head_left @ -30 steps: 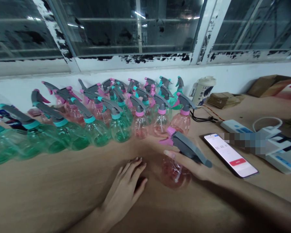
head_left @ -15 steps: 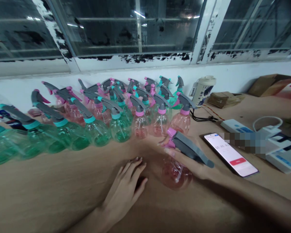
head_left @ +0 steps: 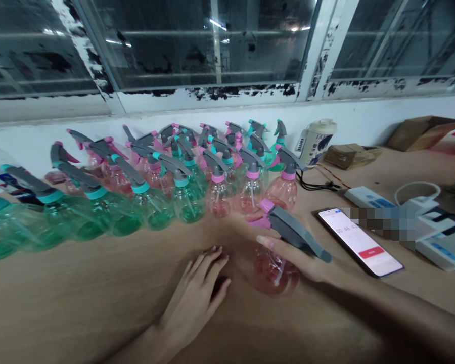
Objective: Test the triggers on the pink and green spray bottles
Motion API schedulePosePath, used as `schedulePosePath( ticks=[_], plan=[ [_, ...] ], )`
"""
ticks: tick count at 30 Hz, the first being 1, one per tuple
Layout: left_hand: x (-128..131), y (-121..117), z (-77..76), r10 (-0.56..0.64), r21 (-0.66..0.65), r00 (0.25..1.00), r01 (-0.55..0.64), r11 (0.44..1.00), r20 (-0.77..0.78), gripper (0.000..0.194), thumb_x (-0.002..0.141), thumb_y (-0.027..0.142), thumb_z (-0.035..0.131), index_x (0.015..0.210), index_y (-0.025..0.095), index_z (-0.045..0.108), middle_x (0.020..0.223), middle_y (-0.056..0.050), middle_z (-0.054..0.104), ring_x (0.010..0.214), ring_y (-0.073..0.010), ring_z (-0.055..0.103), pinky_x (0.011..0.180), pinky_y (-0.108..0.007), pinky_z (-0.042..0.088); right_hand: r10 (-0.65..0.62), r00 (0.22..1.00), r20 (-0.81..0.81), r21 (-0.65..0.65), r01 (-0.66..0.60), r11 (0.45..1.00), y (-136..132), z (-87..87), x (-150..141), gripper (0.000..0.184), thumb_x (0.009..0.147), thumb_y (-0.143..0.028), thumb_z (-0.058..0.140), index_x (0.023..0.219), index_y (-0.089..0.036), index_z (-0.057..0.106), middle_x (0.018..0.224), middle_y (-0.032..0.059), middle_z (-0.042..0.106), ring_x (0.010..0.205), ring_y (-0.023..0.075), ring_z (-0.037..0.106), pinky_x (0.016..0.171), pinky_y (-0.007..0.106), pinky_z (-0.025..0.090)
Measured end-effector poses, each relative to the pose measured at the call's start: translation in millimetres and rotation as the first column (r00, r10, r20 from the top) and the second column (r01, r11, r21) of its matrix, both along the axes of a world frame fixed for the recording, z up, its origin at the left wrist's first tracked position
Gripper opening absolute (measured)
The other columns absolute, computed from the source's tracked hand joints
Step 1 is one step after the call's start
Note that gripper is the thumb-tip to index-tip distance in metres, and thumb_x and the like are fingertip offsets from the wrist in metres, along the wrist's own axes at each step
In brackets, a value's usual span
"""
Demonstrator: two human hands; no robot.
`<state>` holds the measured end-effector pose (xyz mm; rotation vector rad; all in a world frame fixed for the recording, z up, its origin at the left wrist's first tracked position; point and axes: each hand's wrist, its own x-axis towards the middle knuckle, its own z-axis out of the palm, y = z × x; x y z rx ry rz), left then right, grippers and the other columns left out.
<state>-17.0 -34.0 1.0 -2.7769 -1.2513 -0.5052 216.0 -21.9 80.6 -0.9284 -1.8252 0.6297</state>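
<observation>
A clear pink spray bottle (head_left: 276, 275) with a grey and pink trigger head stands upright on the wooden table (head_left: 98, 293). My right hand (head_left: 298, 255) is wrapped round its neck just under the head, thumb in front and a finger at the pink trigger. To the left of it, my left hand (head_left: 199, 288) rests on the tabletop, fingers stretched out and holding nothing. Beyond both hands, several green spray bottles (head_left: 189, 202) and pink spray bottles (head_left: 220, 197) stand close together in rows.
A lit phone (head_left: 360, 242) lies right of my right hand, beside white power strips (head_left: 375, 197) with a cable. Farther back are a paper coffee cup (head_left: 318, 144), a crumpled brown packet (head_left: 351, 155) and a cardboard box (head_left: 420, 132). Windows (head_left: 212, 45) rise above the white wall.
My right hand's fingers have shifted slightly at the trigger, and the spray head has tilted a little. My left hand and the rows of bottles stay in place.
</observation>
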Motion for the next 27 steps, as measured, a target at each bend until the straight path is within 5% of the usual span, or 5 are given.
schedulePosePath(
  ticks=[6, 14, 21, 27],
  plan=[
    [0.8, 0.3, 0.8, -0.001, -0.001, 1.0, 0.001, 1.0, -0.007, 0.035, 0.09, 0.024, 0.048, 0.124, 0.015, 0.048, 0.127, -0.013, 0.055, 0.115, -0.0283, 0.053, 0.089, -0.048, 0.049, -0.053, 0.998, 0.035, -0.001, 0.053, 0.999, -0.6, 0.5, -0.3, 0.011, 0.08, -0.035, 0.057, 0.077, -0.025, 0.056, 0.075, 0.0012, 0.061, 0.068, 0.0182, 0.061, 0.065, 0.034, 0.051],
    [0.1, 0.3, -1.1, 0.02, -0.02, 1.0, -0.02, 1.0, -0.004, 0.036, 0.091, 0.025, 0.047, 0.126, 0.018, 0.046, 0.129, -0.012, 0.054, 0.117, -0.0275, 0.052, 0.091, -0.047, 0.048, 0.022, 1.0, -0.017, -0.058, -0.023, 0.998, -0.9, 1.7, -0.1, 0.012, 0.083, -0.033, 0.056, 0.092, -0.026, 0.061, 0.092, 0.0031, 0.067, 0.086, 0.02, 0.064, 0.077, 0.036, 0.05],
    [0.0, -0.5, 0.0, 0.009, -0.001, 1.0, -0.009, 1.0, 0.011, 0.034, 0.09, 0.025, 0.047, 0.124, 0.018, 0.048, 0.127, -0.012, 0.055, 0.115, -0.0274, 0.054, 0.09, -0.046, 0.048, 0.001, 0.998, 0.063, -0.097, 0.005, 0.995, -2.3, 6.5, 3.1, 0.019, 0.083, -0.034, 0.055, 0.069, -0.023, 0.053, 0.062, -0.0024, 0.053, 0.055, 0.0127, 0.052, 0.053, 0.029, 0.045],
    [0.0, 0.0, -1.3, -0.001, -0.005, 1.0, 0.001, 1.0, -0.004, 0.035, 0.09, 0.024, 0.048, 0.124, 0.016, 0.047, 0.127, -0.012, 0.055, 0.115, -0.0283, 0.052, 0.089, -0.049, 0.048, 0.045, 0.998, 0.039, -0.075, -0.042, 0.996, -1.5, 7.1, 3.4, 0.014, 0.08, -0.038, 0.057, 0.085, -0.025, 0.059, 0.077, 0.0, 0.062, 0.072, 0.017, 0.06, 0.067, 0.032, 0.05]
  ],
)
